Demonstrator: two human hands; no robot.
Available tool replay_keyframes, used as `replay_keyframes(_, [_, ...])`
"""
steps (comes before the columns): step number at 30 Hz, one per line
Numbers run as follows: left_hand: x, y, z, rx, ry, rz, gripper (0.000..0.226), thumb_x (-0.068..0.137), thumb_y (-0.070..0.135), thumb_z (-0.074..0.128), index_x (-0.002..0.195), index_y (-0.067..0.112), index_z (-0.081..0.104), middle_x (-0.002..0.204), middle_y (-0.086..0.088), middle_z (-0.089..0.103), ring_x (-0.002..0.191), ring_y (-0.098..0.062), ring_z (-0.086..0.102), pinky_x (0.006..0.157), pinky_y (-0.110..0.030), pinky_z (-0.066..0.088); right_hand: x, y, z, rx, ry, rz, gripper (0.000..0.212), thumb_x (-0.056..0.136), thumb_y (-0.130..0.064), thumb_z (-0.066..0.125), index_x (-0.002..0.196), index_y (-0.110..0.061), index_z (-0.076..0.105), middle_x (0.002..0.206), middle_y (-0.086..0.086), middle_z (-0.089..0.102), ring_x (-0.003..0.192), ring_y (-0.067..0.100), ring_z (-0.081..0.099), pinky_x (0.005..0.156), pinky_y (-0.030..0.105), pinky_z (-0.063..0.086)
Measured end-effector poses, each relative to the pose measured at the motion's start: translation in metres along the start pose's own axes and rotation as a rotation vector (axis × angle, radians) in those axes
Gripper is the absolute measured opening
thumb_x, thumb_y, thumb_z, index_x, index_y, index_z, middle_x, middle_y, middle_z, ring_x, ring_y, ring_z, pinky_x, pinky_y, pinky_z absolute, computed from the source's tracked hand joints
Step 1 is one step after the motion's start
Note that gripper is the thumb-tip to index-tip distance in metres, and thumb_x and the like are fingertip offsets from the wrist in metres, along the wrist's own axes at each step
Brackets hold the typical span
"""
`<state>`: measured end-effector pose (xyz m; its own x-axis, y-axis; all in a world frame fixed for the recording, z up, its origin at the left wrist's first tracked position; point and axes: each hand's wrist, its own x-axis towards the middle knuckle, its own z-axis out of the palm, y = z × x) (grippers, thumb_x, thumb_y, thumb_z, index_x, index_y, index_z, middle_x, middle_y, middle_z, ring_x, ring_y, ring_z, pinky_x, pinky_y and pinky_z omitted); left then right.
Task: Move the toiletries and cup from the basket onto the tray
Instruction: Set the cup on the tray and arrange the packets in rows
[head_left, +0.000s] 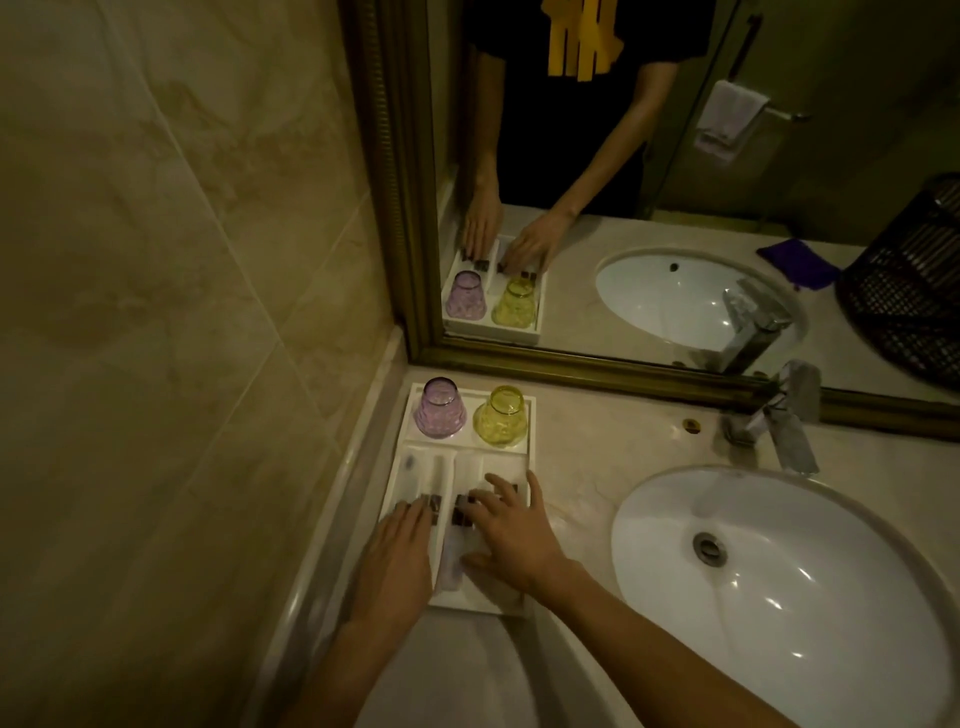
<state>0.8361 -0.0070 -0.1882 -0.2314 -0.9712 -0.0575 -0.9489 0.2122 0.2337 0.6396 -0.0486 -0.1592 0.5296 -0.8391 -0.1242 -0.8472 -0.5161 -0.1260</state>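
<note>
Head view, looking down at a white tray (521, 404) on the counter's left end, against the wall and just under the mirror (675, 171). Far row of tray: purple cup (439, 408) and yellow cup (501, 417), both upside down, side by side. Near compartments hold wrapped toiletries (448, 475), pale packets with dark bands, lying lengthwise. Left hand (400, 556) lies flat, fingers extended, fingertips pressing the near-left packets; nothing gripped. Right hand (511, 530) is spread over the near-right packets, fingers splayed and touching them, no closed grasp visible. Sink (779, 587) is to the right, faucet (789, 421) at its far side. A dark mesh basket (914, 280) shows only as a mirror reflection, far right; contents cannot be told. Judgement: transfer looks almost done, step in hand is straightening the packets in their slots. To do it well: push lightly with flat fingertips, line up the dark bands, keep each packet inside its divider, avoid knocking the cups beyond.
</note>
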Motion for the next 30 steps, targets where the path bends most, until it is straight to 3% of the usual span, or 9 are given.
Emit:
replay_keyframes(3, [-0.004,-0.007,0.001,0.039,-0.022,-0.010,0.071,0.057,0.009,0.082,0.126,0.003,0.065,0.127,-0.013,0.067,0.118,-0.032,0.062,0.103,-0.043,0.041,-0.005,-0.009,0.006,-0.011,-0.024,0.026,0.073,0.078,-0.065,0.065,0.140,-0.028,0.053,0.150,0.003,0.051,0.150,0.032,0.027,0.116,0.072,0.005])
replay_keyframes(7, [-0.006,-0.008,0.004,0.068,-0.039,-0.021,0.070,0.059,0.011,0.082,0.127,0.005,0.065,0.130,-0.010,0.066,0.121,-0.032,0.060,0.096,-0.050,0.049,-0.010,-0.009,0.007,-0.010,-0.055,0.026,0.071,0.081,-0.065,0.063,0.141,-0.028,0.051,0.152,0.001,0.048,0.152,0.031,0.022,0.116,0.073,0.005])
replay_keyframes(10, [-0.008,-0.007,0.003,0.080,-0.064,-0.023,0.070,0.065,0.018,0.081,0.131,0.006,0.062,0.133,-0.009,0.063,0.126,-0.031,0.056,0.101,-0.051,0.047,-0.011,-0.009,0.005,0.019,-0.068,0.043,0.070,0.083,-0.067,0.059,0.142,-0.030,0.049,0.155,-0.001,0.045,0.154,0.028,0.017,0.116,0.072,0.000])
replay_keyframes(19, [-0.010,-0.009,0.006,0.110,-0.048,-0.015,0.076,0.074,0.033,0.077,0.142,0.012,0.052,0.146,-0.007,0.052,0.137,-0.029,0.045,0.109,-0.049,0.038,-0.012,-0.019,0.003,0.016,-0.124,0.065,0.066,0.083,-0.057,0.067,0.141,-0.033,0.048,0.158,0.005,0.038,0.154,0.033,0.014,0.116,0.072,0.004])
replay_keyframes(23, [-0.015,-0.004,0.002,0.039,0.044,0.141,0.061,0.079,0.033,0.069,0.136,0.014,0.058,0.143,-0.006,0.055,0.135,-0.026,0.046,0.112,-0.042,0.026,-0.018,-0.017,-0.001,0.164,-0.065,0.118,0.048,0.094,-0.047,0.055,0.140,-0.031,0.051,0.157,0.001,0.041,0.154,0.029,0.018,0.117,0.069,0.006])
replay_keyframes(25, [-0.020,-0.002,0.003,-0.035,0.110,0.255,0.052,0.084,0.031,0.064,0.133,0.015,0.060,0.140,-0.002,0.058,0.134,-0.023,0.047,0.111,-0.040,0.025,-0.021,-0.008,-0.003,0.238,0.037,0.213,0.038,0.094,-0.029,0.054,0.131,-0.028,0.059,0.147,0.000,0.053,0.146,0.027,0.034,0.116,0.063,0.017])
replay_keyframes(27, [-0.025,0.000,0.004,-0.057,0.133,0.334,0.049,0.081,0.027,0.071,0.129,0.017,0.064,0.134,0.000,0.063,0.130,-0.023,0.052,0.110,-0.040,0.030,-0.028,0.006,-0.002,0.226,0.120,0.283,0.032,0.083,-0.018,0.060,0.112,-0.028,0.069,0.125,-0.002,0.067,0.127,0.027,0.052,0.108,0.055,0.032])
replay_keyframes(30, [-0.029,0.006,0.003,-0.041,0.084,0.365,0.051,0.074,0.026,0.080,0.123,0.023,0.068,0.125,0.002,0.068,0.120,-0.021,0.060,0.102,-0.042,0.048,-0.044,0.018,0.002,0.152,0.107,0.225,0.018,0.081,-0.022,0.066,0.096,-0.030,0.074,0.103,-0.006,0.072,0.111,0.026,0.057,0.099,0.050,0.040])
